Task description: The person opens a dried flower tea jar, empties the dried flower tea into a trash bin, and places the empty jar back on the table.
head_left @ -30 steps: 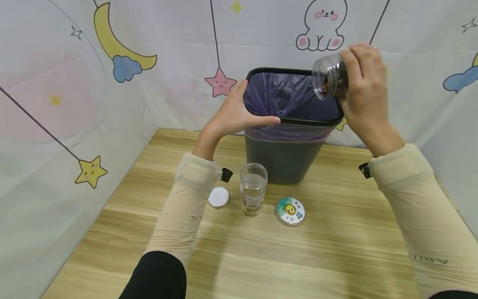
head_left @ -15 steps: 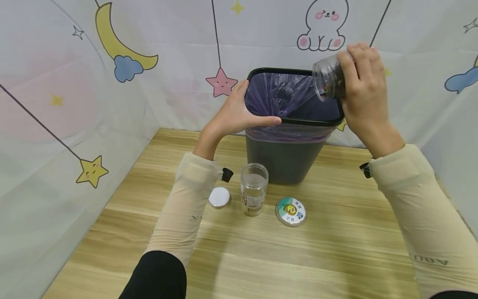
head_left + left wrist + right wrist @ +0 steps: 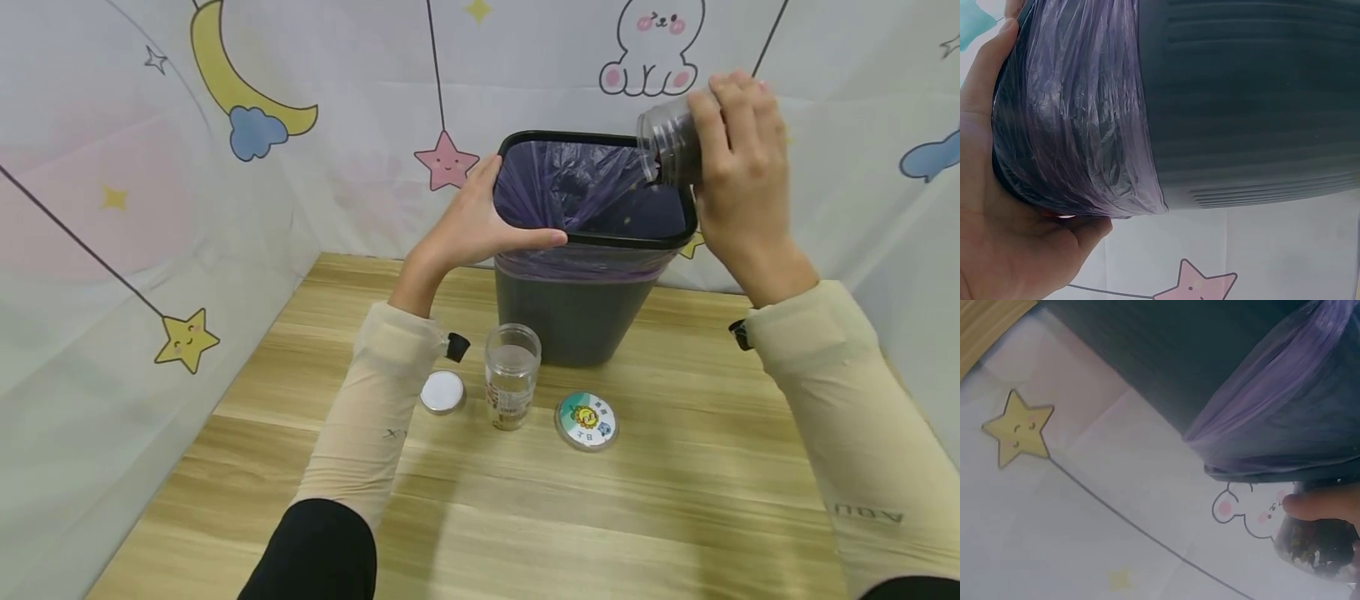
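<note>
My right hand (image 3: 742, 167) grips a clear plastic jar (image 3: 671, 142) tipped on its side above the bin's right rim. Dark bits lie inside the jar, and a few small specks show below its mouth. In the right wrist view, dark and greenish contents show in the jar (image 3: 1319, 547) beside my finger. My left hand (image 3: 472, 221) holds the left corner of the trash bin (image 3: 573, 321), its thumb along the front rim. A purple liner bag (image 3: 1085, 112) is folded over that rim. My left fingertips are partly hidden behind the bin.
In front of the bin an uncapped clear jar (image 3: 512, 379) stands upright on the wooden table (image 3: 675, 500). A white lid (image 3: 442, 392) lies to its left, and a lid with a sunflower picture (image 3: 587, 421) to its right. A printed cloth (image 3: 360, 125) hangs behind.
The right hand has raised the jar slightly and shifted it right, its mouth turned further down. Specks now appear over the bin's opening. My left hand keeps its hold on the rim.
</note>
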Demonstrator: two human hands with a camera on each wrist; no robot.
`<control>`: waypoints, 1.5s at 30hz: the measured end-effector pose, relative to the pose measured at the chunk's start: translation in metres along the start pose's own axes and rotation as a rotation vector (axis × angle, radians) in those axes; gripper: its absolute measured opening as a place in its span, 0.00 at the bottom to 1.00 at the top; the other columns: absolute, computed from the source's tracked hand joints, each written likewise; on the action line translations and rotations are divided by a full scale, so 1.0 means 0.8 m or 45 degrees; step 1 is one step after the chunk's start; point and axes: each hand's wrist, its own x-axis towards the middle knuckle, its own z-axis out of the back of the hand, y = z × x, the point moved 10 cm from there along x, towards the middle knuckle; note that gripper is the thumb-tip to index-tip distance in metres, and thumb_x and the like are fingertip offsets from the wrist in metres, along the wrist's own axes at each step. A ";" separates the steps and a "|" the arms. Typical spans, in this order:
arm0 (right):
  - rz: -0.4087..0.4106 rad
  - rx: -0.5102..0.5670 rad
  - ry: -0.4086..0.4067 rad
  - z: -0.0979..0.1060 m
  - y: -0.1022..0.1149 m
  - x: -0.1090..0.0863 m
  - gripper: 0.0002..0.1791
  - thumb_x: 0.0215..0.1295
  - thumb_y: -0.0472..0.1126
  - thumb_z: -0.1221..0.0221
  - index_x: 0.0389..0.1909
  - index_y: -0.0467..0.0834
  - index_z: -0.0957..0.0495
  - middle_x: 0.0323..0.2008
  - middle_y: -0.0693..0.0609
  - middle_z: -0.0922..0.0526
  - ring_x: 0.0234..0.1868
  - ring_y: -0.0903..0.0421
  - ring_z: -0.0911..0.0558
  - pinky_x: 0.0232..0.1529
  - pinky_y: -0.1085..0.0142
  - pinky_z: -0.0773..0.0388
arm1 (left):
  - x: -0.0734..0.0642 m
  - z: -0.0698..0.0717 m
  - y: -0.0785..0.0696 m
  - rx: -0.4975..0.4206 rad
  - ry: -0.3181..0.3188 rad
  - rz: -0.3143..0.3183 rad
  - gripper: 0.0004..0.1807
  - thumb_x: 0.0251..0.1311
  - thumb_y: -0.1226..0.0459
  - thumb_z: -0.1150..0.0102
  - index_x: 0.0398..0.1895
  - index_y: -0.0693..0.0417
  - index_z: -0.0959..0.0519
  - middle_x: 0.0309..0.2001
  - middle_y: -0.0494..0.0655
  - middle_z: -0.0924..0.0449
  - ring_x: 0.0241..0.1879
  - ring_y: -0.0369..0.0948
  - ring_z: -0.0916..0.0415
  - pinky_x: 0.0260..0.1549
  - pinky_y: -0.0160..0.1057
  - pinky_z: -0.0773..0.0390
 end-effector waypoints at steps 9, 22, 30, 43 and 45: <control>0.010 -0.065 -0.060 0.002 -0.002 0.002 0.20 0.67 0.22 0.54 0.57 0.33 0.26 0.60 0.34 0.25 0.67 0.39 0.31 0.72 0.52 0.45 | 0.000 0.001 -0.003 -0.019 0.007 -0.010 0.75 0.37 0.32 0.27 0.81 0.45 0.64 0.80 0.39 0.65 0.76 0.34 0.66 0.72 0.46 0.50; 0.043 -0.066 -0.083 0.006 0.005 0.003 0.22 0.65 0.19 0.57 0.56 0.32 0.26 0.58 0.33 0.24 0.66 0.38 0.30 0.72 0.52 0.44 | 0.000 0.000 0.000 0.004 0.014 0.009 0.75 0.37 0.31 0.28 0.81 0.46 0.64 0.80 0.39 0.66 0.76 0.35 0.66 0.72 0.46 0.50; 0.096 -0.096 -0.118 0.011 0.020 0.003 0.21 0.68 0.18 0.59 0.55 0.32 0.24 0.57 0.33 0.23 0.64 0.38 0.28 0.71 0.51 0.42 | 0.000 0.000 0.000 0.002 0.009 0.010 0.75 0.36 0.31 0.27 0.81 0.46 0.63 0.80 0.39 0.65 0.76 0.34 0.65 0.72 0.45 0.50; 0.122 -0.108 -0.122 0.014 0.026 0.007 0.20 0.69 0.18 0.58 0.55 0.32 0.24 0.57 0.33 0.23 0.64 0.38 0.28 0.71 0.51 0.42 | 0.000 0.002 0.000 0.009 0.007 0.011 0.75 0.36 0.31 0.28 0.81 0.46 0.63 0.80 0.40 0.65 0.76 0.35 0.65 0.72 0.46 0.50; 0.147 -0.104 -0.102 0.012 0.026 0.007 0.20 0.69 0.18 0.57 0.55 0.31 0.25 0.57 0.33 0.23 0.64 0.37 0.28 0.71 0.51 0.42 | 0.000 0.002 0.000 0.009 0.005 0.011 0.75 0.35 0.30 0.28 0.81 0.46 0.63 0.80 0.40 0.65 0.76 0.35 0.65 0.72 0.46 0.50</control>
